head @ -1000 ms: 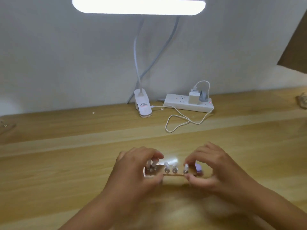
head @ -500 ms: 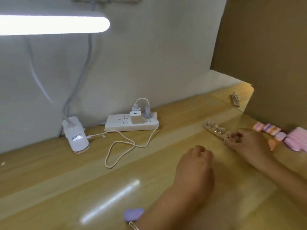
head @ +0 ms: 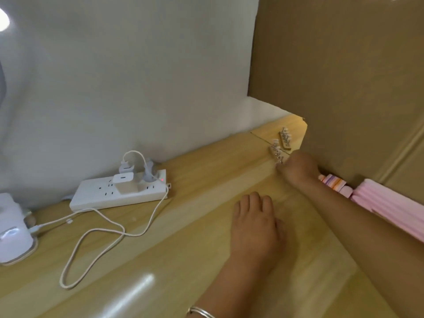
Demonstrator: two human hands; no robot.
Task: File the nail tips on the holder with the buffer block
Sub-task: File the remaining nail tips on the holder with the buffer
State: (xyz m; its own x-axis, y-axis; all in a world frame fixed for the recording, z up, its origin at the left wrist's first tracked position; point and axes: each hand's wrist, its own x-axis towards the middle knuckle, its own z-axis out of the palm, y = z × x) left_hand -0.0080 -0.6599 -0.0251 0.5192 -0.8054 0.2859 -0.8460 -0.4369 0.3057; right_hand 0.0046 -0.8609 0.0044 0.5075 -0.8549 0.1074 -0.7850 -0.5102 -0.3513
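Head view, one frame.

- Right hand (head: 298, 168): reaches out to the far right of the counter (head: 195, 260). Its fingers (head: 280, 168) are curled and pinch the near end of the holder (head: 276, 154).
- Holder: a small wooden strip lying flat on the counter, running away from the camera. The nail tips (head: 275, 144) stand on it in a row.
- Second holder (head: 285, 140): just beyond the first, close to the cardboard wall (head: 344, 88). The two look nearly touching; contact not resolvable.
- Left hand (head: 254, 223): rests knuckles-up on the counter, well short of the holder. Fingers are loosely bent, tips hidden, and nothing shows in its grip. A thin bracelet (head: 202, 314) is on the wrist.
- Buffer blocks (head: 333, 183): striped pink, lying at the foot of the cardboard wall, just right of the right wrist. Neither hand touches them. A pink ribbed pad (head: 390, 203) lies beside them.
- Left side of the counter: power strip (head: 119, 196) with chargers plugged in, white cable (head: 91, 235) looped in front, lamp base (head: 11, 235) at the frame edge.
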